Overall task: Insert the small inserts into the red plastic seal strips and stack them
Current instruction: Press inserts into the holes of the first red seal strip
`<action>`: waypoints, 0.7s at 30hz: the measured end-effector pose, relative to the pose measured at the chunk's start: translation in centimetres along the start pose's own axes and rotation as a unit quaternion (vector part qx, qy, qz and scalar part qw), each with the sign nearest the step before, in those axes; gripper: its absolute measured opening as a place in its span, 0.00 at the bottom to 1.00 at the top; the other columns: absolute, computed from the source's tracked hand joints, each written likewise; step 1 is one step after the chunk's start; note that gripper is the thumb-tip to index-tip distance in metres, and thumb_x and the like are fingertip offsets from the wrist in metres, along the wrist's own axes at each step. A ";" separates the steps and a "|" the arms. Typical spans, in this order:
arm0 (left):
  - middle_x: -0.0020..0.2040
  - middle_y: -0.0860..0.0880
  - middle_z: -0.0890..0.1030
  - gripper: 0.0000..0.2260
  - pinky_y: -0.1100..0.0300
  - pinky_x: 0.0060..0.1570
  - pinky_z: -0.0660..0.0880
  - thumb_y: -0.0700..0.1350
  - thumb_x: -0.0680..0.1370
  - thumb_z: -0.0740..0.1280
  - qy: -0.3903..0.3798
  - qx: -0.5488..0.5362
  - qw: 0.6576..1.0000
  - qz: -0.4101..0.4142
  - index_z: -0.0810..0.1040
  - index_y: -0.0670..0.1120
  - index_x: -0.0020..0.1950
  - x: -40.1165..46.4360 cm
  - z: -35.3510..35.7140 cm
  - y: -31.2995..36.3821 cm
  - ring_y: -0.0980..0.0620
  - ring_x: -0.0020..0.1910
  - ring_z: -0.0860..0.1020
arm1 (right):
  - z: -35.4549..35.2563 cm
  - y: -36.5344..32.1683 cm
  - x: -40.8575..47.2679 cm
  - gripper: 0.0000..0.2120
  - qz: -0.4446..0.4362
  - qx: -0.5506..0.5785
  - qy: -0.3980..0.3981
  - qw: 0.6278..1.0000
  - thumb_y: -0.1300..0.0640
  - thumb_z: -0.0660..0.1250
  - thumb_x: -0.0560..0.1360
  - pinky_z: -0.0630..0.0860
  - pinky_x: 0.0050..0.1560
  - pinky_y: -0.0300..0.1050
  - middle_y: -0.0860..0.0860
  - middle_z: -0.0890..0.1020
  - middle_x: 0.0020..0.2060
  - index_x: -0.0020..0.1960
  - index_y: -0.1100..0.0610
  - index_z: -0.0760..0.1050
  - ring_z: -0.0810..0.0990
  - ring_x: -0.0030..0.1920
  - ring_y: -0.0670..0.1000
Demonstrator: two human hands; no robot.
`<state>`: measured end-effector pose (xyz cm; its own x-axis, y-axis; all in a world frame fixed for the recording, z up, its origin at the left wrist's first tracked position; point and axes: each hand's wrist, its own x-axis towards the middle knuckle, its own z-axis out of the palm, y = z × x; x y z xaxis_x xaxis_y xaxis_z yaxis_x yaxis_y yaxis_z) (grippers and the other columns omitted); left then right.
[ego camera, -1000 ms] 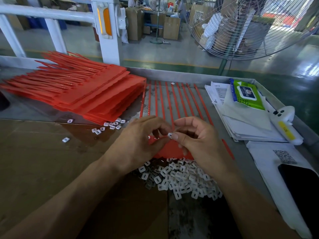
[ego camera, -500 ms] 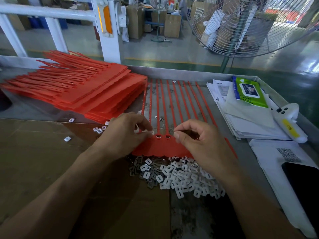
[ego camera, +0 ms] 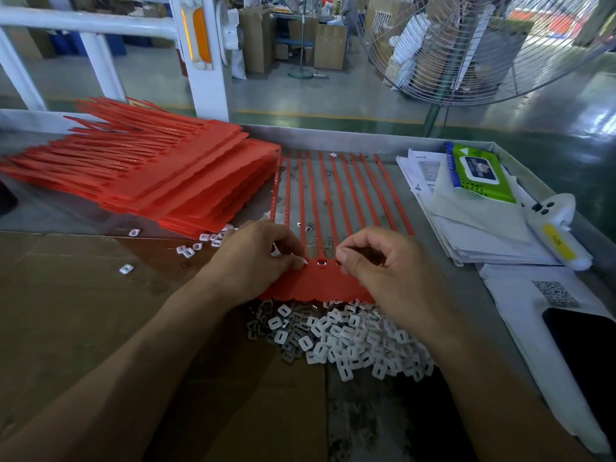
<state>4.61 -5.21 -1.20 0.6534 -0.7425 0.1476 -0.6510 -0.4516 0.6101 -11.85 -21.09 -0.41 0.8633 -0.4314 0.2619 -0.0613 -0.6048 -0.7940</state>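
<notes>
Both hands pinched inward at the sheet's socket row: left hand (ego camera: pixel 253 258) pressing, right hand (ego camera: pixel 376 261) curled. We judged the seal strips (ego camera: pixel 333 195) ran directly away from us.

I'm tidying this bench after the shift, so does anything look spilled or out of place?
Yes. Several small white plastic inserts lie scattered on the brown cardboard sheet, left of the left hand and away from the main heap of inserts. One sits alone. Another stray rests among the tails of the red strip set.
</notes>
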 end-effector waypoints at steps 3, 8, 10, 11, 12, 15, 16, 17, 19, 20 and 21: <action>0.48 0.60 0.79 0.05 0.50 0.58 0.74 0.54 0.75 0.75 -0.005 0.012 1.000 0.007 0.84 0.59 0.50 -0.1 -0.1 0.1 0.61 0.51 0.75 | -0.1 0.0 0.0 0.03 0.002 0.000 -0.004 1.000 0.49 0.71 0.79 0.73 0.41 0.27 0.39 0.85 0.40 0.46 0.44 0.82 0.83 0.42 0.41; 0.53 0.62 0.79 0.11 0.44 0.64 0.73 0.52 0.75 0.75 -0.027 0.030 0.998 0.049 0.83 0.60 0.57 -0.9 -0.9 -0.4 0.60 0.56 0.76 | -0.3 0.3 0.1 0.03 0.006 0.001 -0.005 1.000 0.48 0.70 0.79 0.73 0.40 0.28 0.40 0.84 0.41 0.47 0.43 0.82 0.82 0.41 0.41; 0.55 0.62 0.79 0.10 0.41 0.66 0.70 0.53 0.77 0.73 -0.034 0.057 0.995 0.074 0.83 0.60 0.57 -1.0 -1.1 -0.3 0.59 0.58 0.76 | -0.4 0.4 0.1 0.03 0.006 -0.002 -0.003 1.000 0.48 0.70 0.79 0.73 0.40 0.28 0.39 0.84 0.40 0.47 0.43 0.82 0.82 0.41 0.41; 0.56 0.61 0.79 0.10 0.42 0.66 0.70 0.53 0.77 0.72 -0.036 0.075 0.992 0.090 0.83 0.60 0.58 -1.0 -1.1 -0.2 0.59 0.59 0.76 | -0.5 0.4 0.1 0.03 0.004 -0.003 -0.002 1.000 0.48 0.70 0.79 0.73 0.40 0.28 0.40 0.84 0.40 0.47 0.44 0.82 0.82 0.41 0.41; 0.57 0.61 0.78 0.10 0.44 0.66 0.70 0.53 0.78 0.71 -0.038 0.094 0.989 0.106 0.83 0.60 0.59 -1.1 -1.1 -0.1 0.59 0.60 0.75 | -0.6 0.3 0.0 0.04 0.001 -0.006 -0.002 1.000 0.49 0.70 0.79 0.73 0.40 0.28 0.40 0.84 0.40 0.47 0.44 0.82 0.82 0.41 0.41; 0.59 0.63 0.76 0.11 0.51 0.67 0.64 0.54 0.80 0.67 -0.043 0.149 0.979 0.130 0.81 0.62 0.62 -1.3 -1.3 0.1 0.60 0.63 0.72 | -1.2 0.2 -0.1 0.04 -0.010 -0.021 -0.017 1.000 0.49 0.71 0.79 0.72 0.39 0.27 0.39 0.84 0.40 0.46 0.44 0.82 0.82 0.40 0.40; 0.60 0.63 0.75 0.11 0.54 0.66 0.63 0.53 0.80 0.66 -0.047 0.165 0.976 0.136 0.80 0.62 0.63 -1.4 -1.3 0.2 0.61 0.63 0.71 | -1.4 0.1 -0.1 0.04 -0.012 -0.032 -0.029 0.999 0.48 0.71 0.79 0.72 0.39 0.28 0.38 0.84 0.40 0.45 0.44 0.82 0.81 0.40 0.39; 0.60 0.62 0.74 0.12 0.55 0.65 0.62 0.52 0.81 0.65 -0.050 0.181 0.972 0.141 0.79 0.63 0.63 -1.4 -1.2 0.4 0.61 0.63 0.70 | -1.7 0.1 -0.1 0.03 -0.012 -0.045 -0.048 0.998 0.48 0.72 0.78 0.73 0.39 0.29 0.37 0.84 0.40 0.45 0.44 0.83 0.82 0.40 0.38; 0.59 0.61 0.74 0.14 0.56 0.64 0.61 0.49 0.81 0.62 -0.058 0.205 0.966 0.144 0.78 0.62 0.64 -1.4 -1.1 1.0 0.59 0.63 0.70 | -2.0 -0.1 -0.1 0.02 -0.014 -0.067 -0.105 0.992 0.48 0.73 0.77 0.74 0.39 0.30 0.35 0.84 0.40 0.46 0.43 0.84 0.82 0.42 0.37; 0.59 0.60 0.74 0.14 0.56 0.63 0.61 0.47 0.81 0.61 -0.061 0.211 0.965 0.141 0.78 0.61 0.63 -1.4 -1.0 1.3 0.58 0.63 0.70 | -2.1 -0.2 -0.2 0.01 -0.014 -0.073 -0.139 0.988 0.49 0.74 0.77 0.74 0.39 0.30 0.34 0.84 0.40 0.46 0.43 0.84 0.83 0.42 0.37; 0.59 0.60 0.74 0.15 0.56 0.63 0.61 0.46 0.81 0.60 -0.062 0.213 0.966 0.136 0.78 0.61 0.63 -1.3 -1.0 1.5 0.57 0.63 0.70 | -2.1 -0.3 -0.3 0.01 -0.011 -0.077 -0.173 0.982 0.48 0.75 0.76 0.75 0.40 0.30 0.34 0.84 0.41 0.47 0.42 0.84 0.83 0.42 0.37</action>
<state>3.17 -4.47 0.32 0.4023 -0.9037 0.1467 -0.9089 -0.3751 0.1820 -13.10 -22.18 0.92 0.9821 -0.1801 0.0548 -0.0929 -0.7168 -0.6911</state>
